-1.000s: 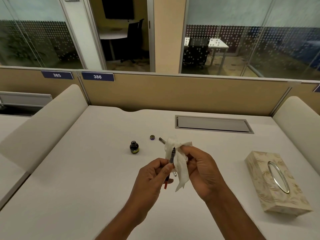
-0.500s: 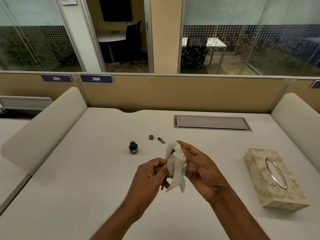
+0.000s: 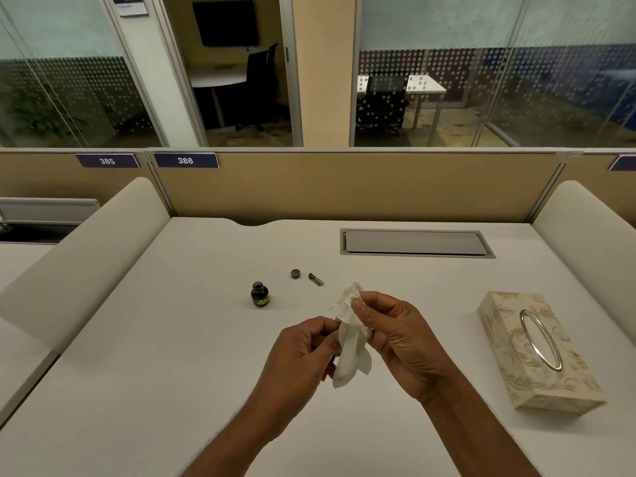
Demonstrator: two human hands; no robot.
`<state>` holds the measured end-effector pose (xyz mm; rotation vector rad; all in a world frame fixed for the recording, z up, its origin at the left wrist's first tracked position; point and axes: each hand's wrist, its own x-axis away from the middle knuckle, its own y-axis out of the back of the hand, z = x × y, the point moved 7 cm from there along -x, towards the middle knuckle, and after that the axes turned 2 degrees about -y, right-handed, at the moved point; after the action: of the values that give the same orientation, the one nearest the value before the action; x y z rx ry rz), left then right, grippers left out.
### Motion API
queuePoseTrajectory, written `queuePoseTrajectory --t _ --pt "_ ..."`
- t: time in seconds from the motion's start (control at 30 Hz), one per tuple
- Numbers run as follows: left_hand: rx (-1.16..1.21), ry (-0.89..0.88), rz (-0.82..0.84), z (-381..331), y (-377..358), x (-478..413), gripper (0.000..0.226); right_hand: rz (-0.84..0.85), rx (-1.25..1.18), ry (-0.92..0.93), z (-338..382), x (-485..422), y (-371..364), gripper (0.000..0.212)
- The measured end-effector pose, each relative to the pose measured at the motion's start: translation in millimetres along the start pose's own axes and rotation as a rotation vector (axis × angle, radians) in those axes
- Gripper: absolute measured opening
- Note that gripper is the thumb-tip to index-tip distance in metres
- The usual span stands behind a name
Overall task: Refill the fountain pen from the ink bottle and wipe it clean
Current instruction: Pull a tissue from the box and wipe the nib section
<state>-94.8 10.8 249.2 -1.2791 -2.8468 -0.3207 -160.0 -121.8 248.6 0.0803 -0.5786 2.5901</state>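
Above the white bench, the left hand has its grip curled round the slim fountain pen. Only a dark, reddish sliver of the pen shows below the fingers. The rest is buried in the crumpled white paper tissue, which the right hand pinches closed around it with thumb and fingertips. The pen looks light, stiff and smooth, and is probably slick where ink clings. The barrel is therefore the safe place to hold it while the delicate nib end is wiped gently. The tissue is soft and would tear easily once wet. The small dark glass ink bottle stands uncapped on the bench beyond the hands, with its round cap and a short metal pen part near it.
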Motion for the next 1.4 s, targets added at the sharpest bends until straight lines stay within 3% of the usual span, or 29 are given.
queuePoseTrajectory --t 0.37,0.67,0.9,1.1,1.4 --pt "0.048 0.046 0.169 3 -8 -5 0.031 0.042 -0.186 -0.077 0 -3 3 0.021" --pt "0.26 0.076 0.239 3 -11 -4 0.038 0.018 -0.147 -0.037 5 -12 5 0.018" --pt "0.244 0.047 0.179 6 -3 -6 0.034 -0.067 -0.333 0.025 16 -17 22 0.017" --pt "0.262 -0.057 0.101 -3 0 -5 0.027 -0.315 -0.384 0.087 8 -14 37 0.029" --pt "0.181 -0.054 0.033 1 -13 -11 0.032 -0.199 -0.422 -0.045 -10 -6 7 0.028"
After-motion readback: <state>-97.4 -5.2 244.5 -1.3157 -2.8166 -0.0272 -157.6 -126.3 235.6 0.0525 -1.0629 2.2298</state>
